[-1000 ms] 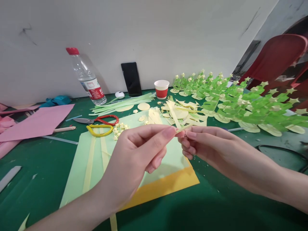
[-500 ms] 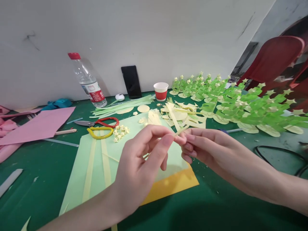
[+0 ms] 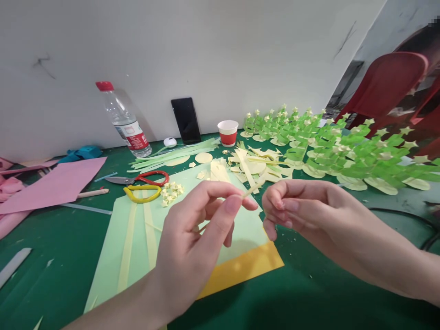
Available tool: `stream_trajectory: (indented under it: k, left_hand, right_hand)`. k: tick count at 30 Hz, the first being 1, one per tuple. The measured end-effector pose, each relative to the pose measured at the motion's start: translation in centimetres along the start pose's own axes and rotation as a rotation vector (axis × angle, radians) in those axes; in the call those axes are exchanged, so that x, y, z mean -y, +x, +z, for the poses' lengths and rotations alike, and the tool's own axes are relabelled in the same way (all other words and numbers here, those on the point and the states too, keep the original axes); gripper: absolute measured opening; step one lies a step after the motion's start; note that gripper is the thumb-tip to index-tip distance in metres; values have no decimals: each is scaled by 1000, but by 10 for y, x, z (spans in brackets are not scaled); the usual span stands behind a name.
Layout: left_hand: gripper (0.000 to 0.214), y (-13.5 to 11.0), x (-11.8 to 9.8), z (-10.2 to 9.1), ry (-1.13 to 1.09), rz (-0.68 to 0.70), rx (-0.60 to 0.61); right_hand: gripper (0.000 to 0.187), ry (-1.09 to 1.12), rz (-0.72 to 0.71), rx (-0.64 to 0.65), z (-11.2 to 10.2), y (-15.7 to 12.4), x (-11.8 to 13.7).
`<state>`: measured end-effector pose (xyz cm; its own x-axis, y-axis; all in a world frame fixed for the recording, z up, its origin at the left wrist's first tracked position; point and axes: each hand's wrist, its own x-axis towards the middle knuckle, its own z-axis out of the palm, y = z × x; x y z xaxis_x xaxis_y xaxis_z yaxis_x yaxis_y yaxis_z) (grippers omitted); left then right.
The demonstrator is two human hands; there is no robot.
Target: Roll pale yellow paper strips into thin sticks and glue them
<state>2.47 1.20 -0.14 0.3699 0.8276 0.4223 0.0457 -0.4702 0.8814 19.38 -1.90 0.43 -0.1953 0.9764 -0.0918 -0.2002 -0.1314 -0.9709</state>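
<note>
My left hand [image 3: 202, 229] is closed in a pinch, thumb against forefinger, on a thin pale yellow paper strip [image 3: 253, 187]. The strip's free end points up and right, towards my right hand [image 3: 302, 213]. That hand is apart from the strip, its fingers curled and thumb pressed to them, with nothing showing in it. Below both hands lies a pale green paper sheet [image 3: 113, 256] over an orange one [image 3: 244, 270]. Small folded paper stars [image 3: 172, 192] are heaped on the green sheet, beside scissors [image 3: 142, 195] with red and yellow handles. Two long yellow strips [image 3: 127, 247] lie on it too.
Yellow paper scraps [image 3: 257, 165] and green strips [image 3: 178, 153] lie behind. Along the wall stand a bottle [image 3: 129, 128], a phone [image 3: 186, 120] and a paper cup [image 3: 228, 133]. Rows of green paper plants with stars [image 3: 360, 146] fill the right; pink paper [image 3: 58, 183] is at left.
My right hand has let go of the strip and moved slightly right, away from my left hand. The left hand keeps its pinch on the strip and has shifted a little left.
</note>
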Motion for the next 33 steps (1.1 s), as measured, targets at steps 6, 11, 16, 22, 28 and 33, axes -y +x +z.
stream_trajectory:
  k: [6,11,16,22,28,33]
  left_hand:
    - [14,1,-2,0,-28,-30,-5]
    - [14,0,-1,-1,-45,-21,0]
    - [15,-2,1,-2,-60,-13,3]
    - [15,0,0,-2,-60,-32,8]
    - [15,0,-2,-2,-72,-39,4]
    - [15,1,-3,-1,-45,-32,-6]
  right_hand:
    - [14,-7,31,27,0,2,2]
    - [11,8,57,36,0,2,1]
    - [13,43,70,61,0,0,0]
    - [15,32,52,26,0,0,1]
    - [14,7,15,11,-1,0,-1]
    - [15,23,1,12,-1,4,-2]
